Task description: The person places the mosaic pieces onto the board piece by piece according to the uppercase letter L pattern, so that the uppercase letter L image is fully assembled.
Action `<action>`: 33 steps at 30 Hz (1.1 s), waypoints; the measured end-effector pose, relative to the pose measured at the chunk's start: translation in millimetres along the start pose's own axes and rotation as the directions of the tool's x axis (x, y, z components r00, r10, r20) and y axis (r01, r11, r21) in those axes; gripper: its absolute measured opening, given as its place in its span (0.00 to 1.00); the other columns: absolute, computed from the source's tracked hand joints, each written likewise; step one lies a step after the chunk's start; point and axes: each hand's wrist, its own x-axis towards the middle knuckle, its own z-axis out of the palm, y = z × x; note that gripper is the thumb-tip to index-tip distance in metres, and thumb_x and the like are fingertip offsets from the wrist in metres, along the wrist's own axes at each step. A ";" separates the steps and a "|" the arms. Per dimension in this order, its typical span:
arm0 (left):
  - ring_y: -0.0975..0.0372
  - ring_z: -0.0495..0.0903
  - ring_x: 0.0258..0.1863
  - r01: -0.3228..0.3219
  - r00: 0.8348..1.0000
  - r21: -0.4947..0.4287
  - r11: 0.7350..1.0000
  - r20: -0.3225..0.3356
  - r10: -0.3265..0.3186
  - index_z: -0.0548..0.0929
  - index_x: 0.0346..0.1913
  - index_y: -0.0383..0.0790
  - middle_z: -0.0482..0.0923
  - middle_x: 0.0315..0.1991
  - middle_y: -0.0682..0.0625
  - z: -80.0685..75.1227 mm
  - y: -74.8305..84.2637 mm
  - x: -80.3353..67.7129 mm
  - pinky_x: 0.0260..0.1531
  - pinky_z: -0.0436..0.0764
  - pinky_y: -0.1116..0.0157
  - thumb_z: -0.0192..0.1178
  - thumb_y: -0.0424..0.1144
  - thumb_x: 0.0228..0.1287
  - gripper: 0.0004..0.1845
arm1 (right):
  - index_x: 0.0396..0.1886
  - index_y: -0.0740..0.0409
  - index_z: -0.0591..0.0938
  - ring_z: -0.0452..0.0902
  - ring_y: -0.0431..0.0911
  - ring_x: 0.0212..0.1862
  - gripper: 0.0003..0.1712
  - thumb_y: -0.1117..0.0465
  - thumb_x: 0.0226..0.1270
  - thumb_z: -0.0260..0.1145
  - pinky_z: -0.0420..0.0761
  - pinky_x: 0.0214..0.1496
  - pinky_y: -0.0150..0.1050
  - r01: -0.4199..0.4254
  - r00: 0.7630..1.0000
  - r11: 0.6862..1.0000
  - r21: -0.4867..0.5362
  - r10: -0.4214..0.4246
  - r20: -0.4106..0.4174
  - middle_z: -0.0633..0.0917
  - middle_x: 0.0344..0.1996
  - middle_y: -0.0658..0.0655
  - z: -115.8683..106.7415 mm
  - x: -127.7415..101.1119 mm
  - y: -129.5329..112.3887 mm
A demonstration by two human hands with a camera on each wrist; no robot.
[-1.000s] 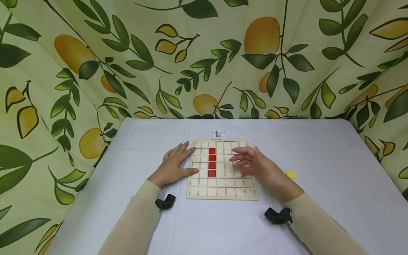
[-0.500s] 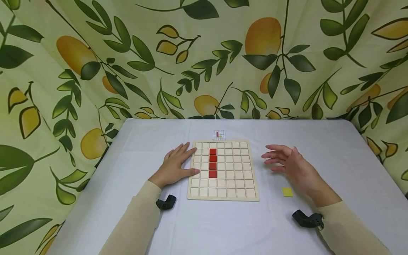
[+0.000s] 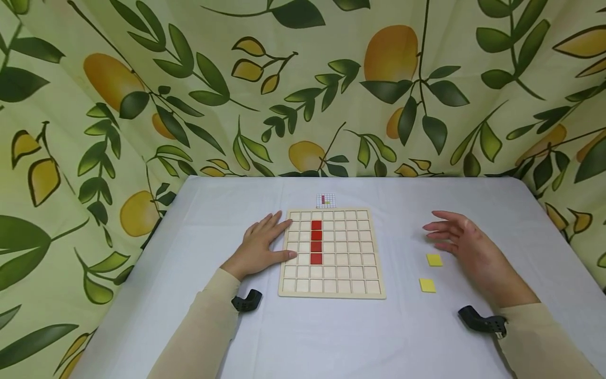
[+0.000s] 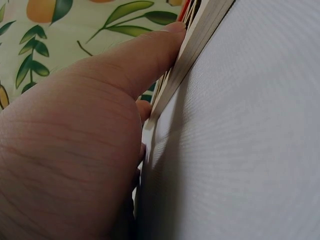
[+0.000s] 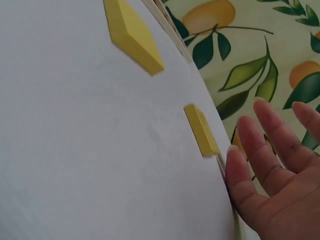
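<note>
white table (image 3: pixel 331 337); left hand (image 3: pixel 258 246) flat, steadying board (image 3: pixel 331 281); right hand (image 3: pixel 466 245) open, empty

red tiles (image 3: pixel 315 241) on pale wooden board (image 3: pixel 331 287), yellow tiles (image 3: pixel 434 260), lemon-leaf patterned backdrop (image 3: pixel 303 84).

Two yellow tiles lying right of the board.
Far tile (image 3: pixel 434 260) and near tile (image 3: pixel 427 285) resting flat on the cloth, slightly apart, both square.

Right hand off the board, second yellow tile uncovered
The right hand (image 3: pixel 466 242) has swung from over the wooden grid board (image 3: pixel 331 252) out to the right, baring a yellow tile (image 3: pixel 434 260) just beside its fingers, with the other yellow tile (image 3: pixel 427 285) nearer the person
</note>
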 end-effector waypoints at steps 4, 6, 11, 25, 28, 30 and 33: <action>0.52 0.39 0.87 -0.009 1.000 -0.004 1.000 -0.004 0.009 0.66 0.87 0.53 0.45 0.89 0.50 -0.7 -1.7 -0.9 0.81 0.37 0.43 0.70 0.69 0.66 0.51 | 0.83 0.60 0.66 0.79 0.48 0.64 0.29 0.53 0.94 0.39 0.76 0.62 0.31 -0.072 0.996 0.985 -0.158 0.063 -0.062 0.80 0.66 0.65 -7.7 -3.6 5.1; 0.52 0.39 0.87 -0.015 1.000 -0.007 1.000 -0.004 0.015 0.66 0.87 0.53 0.45 0.89 0.49 -0.6 -2.1 -0.7 0.81 0.37 0.43 0.70 0.69 0.66 0.52 | 0.81 0.63 0.67 0.80 0.44 0.62 0.27 0.54 0.94 0.46 0.76 0.60 0.28 -0.120 0.991 0.963 -0.240 0.103 -0.081 0.81 0.64 0.62 -11.8 -4.9 9.0; 0.52 0.40 0.87 -0.015 1.000 -0.005 1.000 -0.005 0.015 0.66 0.87 0.53 0.46 0.89 0.49 -0.4 -2.6 -0.2 0.81 0.37 0.43 0.70 0.69 0.66 0.51 | 0.76 0.65 0.73 0.79 0.38 0.57 0.28 0.59 0.85 0.66 0.75 0.55 0.24 -0.208 0.978 0.909 -0.360 0.180 -0.108 0.84 0.61 0.60 -17.8 -6.0 16.3; 0.52 0.40 0.87 -0.023 1.000 -0.006 1.000 -0.009 0.023 0.66 0.86 0.52 0.46 0.89 0.50 -1.2 -2.9 -1.1 0.81 0.37 0.43 0.71 0.69 0.66 0.51 | 0.54 0.58 0.89 0.76 0.41 0.52 0.16 0.66 0.69 0.80 0.73 0.53 0.22 -0.133 0.986 0.784 -0.606 0.169 0.001 0.82 0.54 0.55 -15.2 -4.2 12.9; 0.52 0.41 0.87 -0.034 0.999 -0.014 0.999 -0.014 0.033 0.67 0.86 0.51 0.46 0.89 0.50 -1.7 -3.1 -1.5 0.80 0.38 0.43 0.71 0.69 0.65 0.52 | 0.50 0.57 0.89 0.76 0.42 0.50 0.13 0.67 0.69 0.80 0.74 0.51 0.22 -0.127 0.988 0.781 -0.612 0.156 -0.007 0.82 0.52 0.55 -13.6 -4.3 13.1; 0.52 0.41 0.87 -0.038 0.999 -0.016 0.999 -0.015 0.038 0.67 0.86 0.51 0.46 0.89 0.49 -1.8 -3.1 -1.5 0.80 0.39 0.43 0.71 0.69 0.65 0.52 | 0.50 0.57 0.88 0.76 0.43 0.50 0.13 0.67 0.69 0.80 0.74 0.51 0.22 -0.141 0.986 0.775 -0.617 0.165 -0.019 0.83 0.52 0.55 -12.6 -4.5 13.1; 0.52 0.41 0.87 -0.038 0.999 -0.015 0.999 -0.014 0.038 0.67 0.86 0.51 0.46 0.89 0.50 -1.7 -3.0 -1.3 0.80 0.39 0.43 0.70 0.69 0.65 0.52 | 0.51 0.58 0.87 0.75 0.45 0.49 0.13 0.66 0.71 0.79 0.74 0.48 0.24 -0.177 0.981 0.764 -0.620 0.187 -0.049 0.84 0.51 0.56 -10.8 -4.7 13.2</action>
